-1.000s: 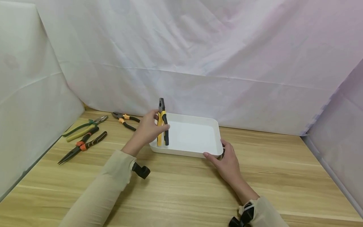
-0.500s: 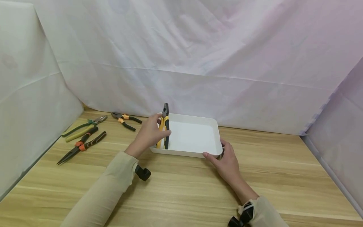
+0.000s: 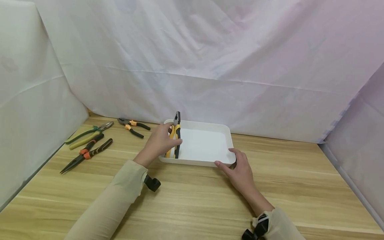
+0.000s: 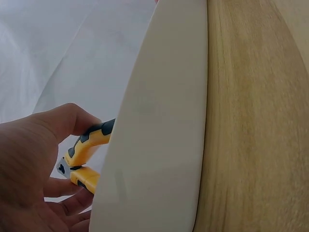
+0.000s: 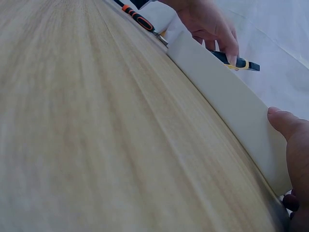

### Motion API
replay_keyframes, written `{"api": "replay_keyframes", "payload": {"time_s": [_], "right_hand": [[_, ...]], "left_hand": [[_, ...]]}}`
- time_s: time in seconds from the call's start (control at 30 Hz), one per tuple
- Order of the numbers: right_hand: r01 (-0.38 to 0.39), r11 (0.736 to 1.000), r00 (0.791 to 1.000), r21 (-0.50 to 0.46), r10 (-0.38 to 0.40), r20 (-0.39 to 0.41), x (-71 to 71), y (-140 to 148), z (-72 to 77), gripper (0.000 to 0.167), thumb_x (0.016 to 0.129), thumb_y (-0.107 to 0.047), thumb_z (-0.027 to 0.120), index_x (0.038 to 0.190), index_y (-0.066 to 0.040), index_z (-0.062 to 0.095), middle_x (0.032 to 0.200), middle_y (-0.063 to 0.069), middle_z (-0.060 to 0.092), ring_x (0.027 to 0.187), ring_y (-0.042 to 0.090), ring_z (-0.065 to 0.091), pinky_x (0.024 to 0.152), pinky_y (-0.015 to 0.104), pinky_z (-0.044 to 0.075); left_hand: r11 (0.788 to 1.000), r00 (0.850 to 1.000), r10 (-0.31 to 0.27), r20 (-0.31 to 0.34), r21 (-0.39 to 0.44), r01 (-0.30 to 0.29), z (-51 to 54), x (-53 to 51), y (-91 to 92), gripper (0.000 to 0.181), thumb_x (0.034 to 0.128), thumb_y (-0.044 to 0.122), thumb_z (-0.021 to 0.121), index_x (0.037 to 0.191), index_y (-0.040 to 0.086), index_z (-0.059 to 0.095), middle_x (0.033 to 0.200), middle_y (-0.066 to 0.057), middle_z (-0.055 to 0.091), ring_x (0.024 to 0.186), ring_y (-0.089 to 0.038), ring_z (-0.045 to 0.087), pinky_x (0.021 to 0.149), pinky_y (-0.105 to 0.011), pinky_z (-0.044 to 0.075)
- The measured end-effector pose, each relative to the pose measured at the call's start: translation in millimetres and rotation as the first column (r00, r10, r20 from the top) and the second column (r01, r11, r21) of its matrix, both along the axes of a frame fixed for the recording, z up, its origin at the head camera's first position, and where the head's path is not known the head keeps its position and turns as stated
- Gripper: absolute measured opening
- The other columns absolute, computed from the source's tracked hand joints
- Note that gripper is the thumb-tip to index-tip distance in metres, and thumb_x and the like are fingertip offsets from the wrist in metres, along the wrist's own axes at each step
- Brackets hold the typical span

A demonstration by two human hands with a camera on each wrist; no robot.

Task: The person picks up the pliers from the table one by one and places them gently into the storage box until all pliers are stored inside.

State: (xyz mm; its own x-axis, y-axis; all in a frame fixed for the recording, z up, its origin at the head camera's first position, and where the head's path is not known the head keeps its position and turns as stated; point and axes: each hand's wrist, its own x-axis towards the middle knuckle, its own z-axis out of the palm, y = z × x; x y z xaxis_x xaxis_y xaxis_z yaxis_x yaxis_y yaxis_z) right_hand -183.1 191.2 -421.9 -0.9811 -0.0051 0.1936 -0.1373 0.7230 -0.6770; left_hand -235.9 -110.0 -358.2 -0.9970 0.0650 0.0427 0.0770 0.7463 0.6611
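Observation:
My left hand [image 3: 159,141] grips a pair of yellow-and-black pliers [image 3: 178,133] by the handles, at the left end of a white tray [image 3: 207,163]. The handle ends are down inside the tray, and the grey head points up and away. In the left wrist view the tray's wall hides the lower part of the pliers' handles [image 4: 91,140]. At the tray's near right corner, my right hand [image 3: 241,171] holds the rim, thumb on the front wall and fingers round the side.
To the left on the wooden table [image 3: 192,203] lie pliers with orange-and-black handles [image 3: 132,127], green-handled pliers [image 3: 90,135] and long-nose pliers [image 3: 87,155]. A white cloth [image 3: 192,60] hangs right behind the tray.
My left hand has lowered the pliers and shifted them slightly right, with their head tipping to the right. The right hand stays at the tray's corner, its fingers slightly shifted.

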Motion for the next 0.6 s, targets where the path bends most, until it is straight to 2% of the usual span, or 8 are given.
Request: {"api": "replay_keyframes", "payload": {"time_s": [0.27,0.33,0.4,0.47,0.6], "right_hand": [[-0.005,1.0,1.0,0.003,0.005,-0.006,0.4,1.9,-0.3,0.079,0.083,-0.055,0.078,0.141,-0.01,0.049,0.137,0.017,0.051,0.122,0.032,0.052,0.104,0.051,0.044],[-0.005,1.0,1.0,0.002,0.005,-0.012,0.2,2.0,-0.9,0.073,0.083,-0.055,0.078,0.135,-0.011,0.052,0.135,0.015,0.052,0.119,0.031,0.053,0.102,0.049,0.044],[-0.003,1.0,1.0,0.004,0.003,-0.022,0.0,2.0,-1.5,0.067,0.083,-0.054,0.078,0.128,-0.011,0.054,0.132,0.014,0.054,0.114,0.028,0.053,0.098,0.045,0.044],[0.001,1.0,0.999,0.015,0.0,-0.032,-0.3,1.9,-2.0,0.062,0.083,-0.054,0.078,0.121,-0.011,0.055,0.128,0.012,0.055,0.108,0.026,0.052,0.094,0.042,0.044],[0.008,0.999,0.998,0.034,-0.006,-0.057,-1.2,1.3,-1.8,0.057,0.083,-0.053,0.079,0.112,-0.011,0.055,0.115,0.009,0.058,0.093,0.023,0.049,0.082,0.035,0.042]], "left_hand": [[0.999,0.999,0.0,0.048,-0.036,0.002,-1.5,-1.9,0.7,0.085,0.0871,0.043,0.073,0.155,0.006,0.039,0.136,-0.017,0.06,0.097,-0.025,0.062,0.078,-0.037,0.052],[0.999,0.999,-0.004,0.05,-0.046,0.006,-1.6,-2.7,0.6,0.085,0.0871,0.043,0.073,0.155,0.006,0.039,0.134,-0.016,0.061,0.091,-0.024,0.061,0.075,-0.036,0.051],[0.998,0.999,-0.008,0.051,-0.059,0.011,-1.9,-3.9,0.7,0.085,0.0868,0.043,0.073,0.155,0.006,0.04,0.123,-0.015,0.065,0.079,-0.021,0.057,0.067,-0.033,0.048],[0.997,0.998,-0.012,0.054,-0.072,0.016,-2.4,-5.6,1.2,0.084,0.0863,0.043,0.074,0.154,0.005,0.042,0.102,-0.012,0.066,0.065,-0.017,0.05,0.058,-0.03,0.042],[0.996,0.997,-0.02,0.074,-0.089,0.027,-2.3,-9.2,2.2,0.081,0.0854,0.041,0.074,0.152,0.006,0.045,0.067,-0.002,0.05,0.052,-0.013,0.036,0.048,-0.027,0.032]]}}
